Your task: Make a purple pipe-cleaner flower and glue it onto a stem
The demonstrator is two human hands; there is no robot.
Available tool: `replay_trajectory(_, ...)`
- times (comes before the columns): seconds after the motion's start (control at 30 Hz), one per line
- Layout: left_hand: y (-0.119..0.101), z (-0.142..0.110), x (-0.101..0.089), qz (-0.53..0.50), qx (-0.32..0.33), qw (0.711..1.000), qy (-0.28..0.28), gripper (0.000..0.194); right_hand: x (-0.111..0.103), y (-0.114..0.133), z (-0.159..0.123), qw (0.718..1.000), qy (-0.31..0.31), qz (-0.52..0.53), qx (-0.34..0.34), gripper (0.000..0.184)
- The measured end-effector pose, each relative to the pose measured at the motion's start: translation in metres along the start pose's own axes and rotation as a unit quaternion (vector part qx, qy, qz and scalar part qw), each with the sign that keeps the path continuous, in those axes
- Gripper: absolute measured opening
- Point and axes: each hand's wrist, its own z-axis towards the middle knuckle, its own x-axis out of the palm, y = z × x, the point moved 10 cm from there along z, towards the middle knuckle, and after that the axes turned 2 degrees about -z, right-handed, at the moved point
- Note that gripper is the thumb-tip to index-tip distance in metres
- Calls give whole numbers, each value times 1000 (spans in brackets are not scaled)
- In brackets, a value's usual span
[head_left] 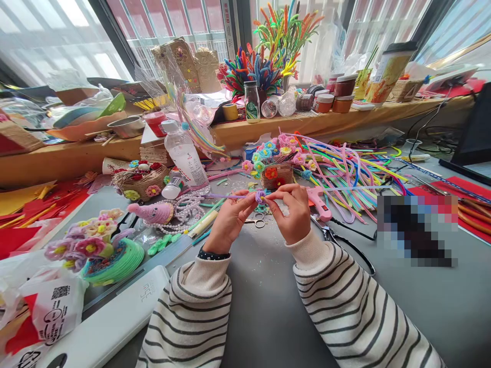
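Note:
Between my two hands is a small purple pipe-cleaner flower (261, 197) with a yellow centre. A long purple stem runs left from it, past my fingers. My left hand (232, 221) pinches the flower from the left, thumb and index finger together. My right hand (288, 212) pinches its right side near the yellow part; the fingertips partly cover it. Below the flower, small scissors (258, 221) lie on the table. A pink hot glue gun (319, 203) rests just right of my right hand, with a dark cord.
Pliers (330, 232) lie right of my right hand. Loose pipe cleaners (353, 179) spread behind them. A flower basket (276, 176) stands beyond my hands, a clear bottle (186, 156) at left. Nearer left are a green pot (115, 261) of flowers and a white case (111, 322).

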Motion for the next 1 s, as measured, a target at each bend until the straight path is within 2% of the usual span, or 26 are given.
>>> replay_trajectory(1.0,3,1,1,-9,-16,1000,14,14,-1,3,0,1000,1,17,-5,7)
